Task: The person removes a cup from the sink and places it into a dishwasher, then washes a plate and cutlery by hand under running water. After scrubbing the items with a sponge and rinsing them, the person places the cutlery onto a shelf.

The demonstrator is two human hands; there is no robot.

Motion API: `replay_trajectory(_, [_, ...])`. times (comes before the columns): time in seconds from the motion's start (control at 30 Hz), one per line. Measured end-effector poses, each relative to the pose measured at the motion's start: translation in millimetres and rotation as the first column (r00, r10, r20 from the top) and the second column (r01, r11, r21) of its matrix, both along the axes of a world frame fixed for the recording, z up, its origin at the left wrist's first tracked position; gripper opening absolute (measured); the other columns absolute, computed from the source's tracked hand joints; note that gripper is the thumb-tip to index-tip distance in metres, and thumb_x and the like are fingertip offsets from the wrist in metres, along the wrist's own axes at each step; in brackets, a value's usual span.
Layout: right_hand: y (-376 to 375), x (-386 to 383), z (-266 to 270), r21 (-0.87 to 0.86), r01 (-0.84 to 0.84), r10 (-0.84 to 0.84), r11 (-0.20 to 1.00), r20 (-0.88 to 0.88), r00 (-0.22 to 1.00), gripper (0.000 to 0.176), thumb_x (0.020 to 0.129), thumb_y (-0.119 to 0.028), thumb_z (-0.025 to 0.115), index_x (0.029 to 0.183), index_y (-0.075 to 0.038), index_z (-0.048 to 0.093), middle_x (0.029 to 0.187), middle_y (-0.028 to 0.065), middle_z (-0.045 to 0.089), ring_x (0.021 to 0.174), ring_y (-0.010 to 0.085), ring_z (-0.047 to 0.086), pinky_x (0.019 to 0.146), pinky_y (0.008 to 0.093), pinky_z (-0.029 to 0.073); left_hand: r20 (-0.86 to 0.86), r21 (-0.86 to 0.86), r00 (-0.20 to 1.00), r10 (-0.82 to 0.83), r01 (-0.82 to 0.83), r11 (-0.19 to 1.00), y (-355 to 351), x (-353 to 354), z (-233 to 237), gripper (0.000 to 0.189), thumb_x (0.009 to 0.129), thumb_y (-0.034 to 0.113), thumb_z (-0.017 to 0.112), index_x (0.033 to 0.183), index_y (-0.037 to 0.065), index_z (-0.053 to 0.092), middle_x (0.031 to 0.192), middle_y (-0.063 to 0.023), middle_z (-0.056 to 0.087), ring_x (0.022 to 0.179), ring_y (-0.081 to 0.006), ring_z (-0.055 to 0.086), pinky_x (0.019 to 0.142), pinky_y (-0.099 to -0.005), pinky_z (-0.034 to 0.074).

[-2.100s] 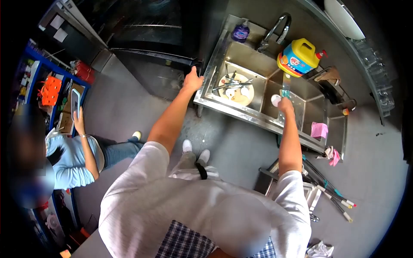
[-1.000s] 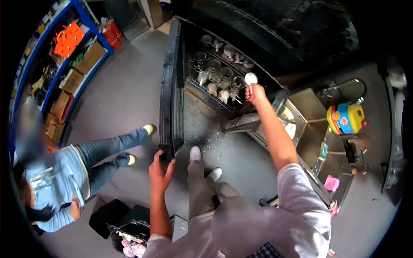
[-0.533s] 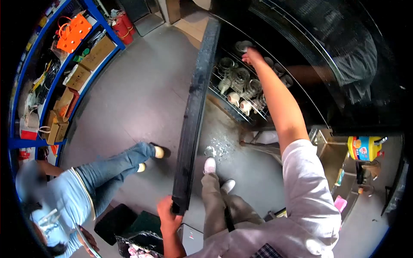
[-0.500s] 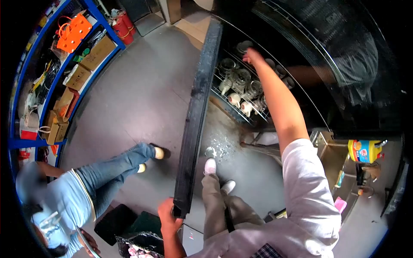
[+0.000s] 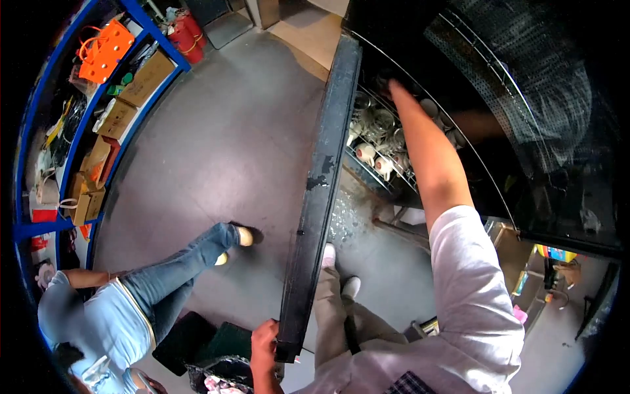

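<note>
My left hand [image 5: 265,338] is closed around the near edge of a long black cabinet door [image 5: 316,190], which stands swung out over the floor. Reaching into the dark cabinet, my right hand [image 5: 396,90] is at the far end of a wire rack [image 5: 373,172]; its fingers are lost in shadow, and I cannot tell what they hold. Glass mugs [image 5: 380,122] crowd the rack below that hand. White cups [image 5: 365,154] with reddish marks lie along its front edge. More pale cups [image 5: 429,108] sit beyond my forearm, partly hidden by it.
A person in a light blue top [image 5: 111,322] stands at the lower left. Blue shelving [image 5: 72,164] along the left holds cardboard boxes [image 5: 117,118] and an orange bag [image 5: 105,51]. Red cylinders [image 5: 186,38] stand beyond it. A black-lined bin [image 5: 220,371] is beside my left arm.
The door has shifted right, toward the cabinet, with my left hand still on its edge. My right hand has gone deeper into the shadow. The other person's arms have moved.
</note>
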State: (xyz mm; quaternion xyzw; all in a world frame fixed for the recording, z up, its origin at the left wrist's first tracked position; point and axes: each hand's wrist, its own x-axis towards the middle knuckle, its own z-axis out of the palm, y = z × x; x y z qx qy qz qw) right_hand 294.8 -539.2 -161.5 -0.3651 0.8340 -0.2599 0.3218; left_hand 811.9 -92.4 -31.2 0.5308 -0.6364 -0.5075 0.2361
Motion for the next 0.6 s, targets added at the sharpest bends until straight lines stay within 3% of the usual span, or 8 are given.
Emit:
replay_trajectory(0.2, [12,5,3,-0.006,-0.064,0.062,0.998,-0.212,0.975,0.035,0.090,-0.025,0.036,0.113,-0.005,0.054,0.113,0.0211,0.054,0.099,0.0331,0.052,0.082,0.0411,0.038,0.086,-0.079,0.994,0.072,-0.065,0.995,-17,-11,22,0.015,0.062,0.007,0.057,0.073,-0.001,0.052,0.064,-0.0120,0.045,0.056,-0.0257,0.049,0.051,-0.0306,0.037])
replay_trajectory(0.33, [19,17,3,-0.077,-0.122,0.086,0.990,-0.367,0.926,0.035,0.090,-0.022,0.035,0.113,-0.005,0.055,0.118,0.0223,0.052,0.107,0.0356,0.051,0.090,0.0438,0.038,0.066,0.102,0.986,0.153,-0.159,0.982,-1,-1,9,0.017,0.062,0.007,0.059,0.077,-0.001,0.054,0.066,-0.0125,0.050,0.056,-0.0258,0.050,0.052,-0.0319,0.040])
replay_trajectory(0.4, [34,27,10,-0.134,-0.144,0.074,0.981,-0.425,0.902,0.035,0.091,-0.020,0.035,0.114,-0.005,0.055,0.121,0.0229,0.052,0.111,0.0368,0.050,0.095,0.0452,0.039,0.098,-0.007,0.987,0.124,-0.124,0.992,0,-8,15,0.017,0.064,0.006,0.058,0.079,-0.001,0.055,0.069,-0.0130,0.053,0.058,-0.0273,0.051,0.054,-0.0323,0.041])
replay_trajectory(0.47, [78,71,89,-0.122,-0.122,0.075,0.985,-0.336,0.939,0.032,0.089,-0.019,0.035,0.108,-0.005,0.057,0.114,0.0184,0.057,0.103,0.0378,0.054,0.088,0.0450,0.044,0.111,-0.011,0.988,0.104,-0.103,0.995,6,-10,13,0.017,0.064,0.002,0.056,0.080,-0.001,0.056,0.072,-0.0136,0.055,0.060,-0.0288,0.053,0.056,-0.0331,0.043])
replay_trajectory(0.5, [79,67,71,-0.175,-0.205,0.095,0.963,-0.494,0.864,0.030,0.085,-0.018,0.040,0.107,-0.004,0.056,0.107,0.0196,0.059,0.098,0.0362,0.057,0.083,0.0450,0.046,0.111,0.047,0.988,0.103,-0.109,0.993,13,-9,8,0.018,0.063,-0.002,0.055,0.081,-0.001,0.057,0.073,-0.0139,0.057,0.062,-0.0296,0.054,0.058,-0.0336,0.043])
replay_trajectory(0.53, [80,62,53,-0.210,-0.279,0.080,0.937,-0.649,0.757,0.029,0.082,-0.017,0.046,0.105,-0.003,0.055,0.100,0.0208,0.060,0.094,0.0346,0.060,0.077,0.0449,0.049,0.175,-0.106,0.985,0.005,0.013,0.994,15,-13,14,0.020,0.063,-0.004,0.054,0.082,-0.001,0.057,0.073,-0.0138,0.057,0.062,-0.0295,0.054,0.057,-0.0337,0.043])
replay_trajectory(0.57, [120,78,79,-0.030,-0.379,0.178,0.925,-0.847,0.501,0.028,0.077,-0.011,0.051,0.104,-0.002,0.051,0.092,0.0223,0.061,0.087,0.0338,0.062,0.073,0.0449,0.050,0.129,-0.128,0.990,0.047,-0.030,0.991,23,-20,10,0.023,0.060,-0.008,0.053,0.082,-0.001,0.058,0.072,-0.0142,0.057,0.062,-0.0304,0.055,0.057,-0.0340,0.043])
replay_trajectory(0.6, [154,86,120,0.056,-0.409,0.373,0.911,-0.538,0.756,0.030,0.074,-0.009,0.055,0.102,-0.002,0.049,0.087,0.0237,0.061,0.081,0.0361,0.062,0.069,0.0455,0.051,0.057,-0.066,0.998,0.028,-0.024,0.998,33,-24,-10,0.019,0.063,-0.007,0.055,0.081,-0.001,0.058,0.072,-0.0158,0.058,0.063,-0.0322,0.055,0.057,-0.0353,0.044])
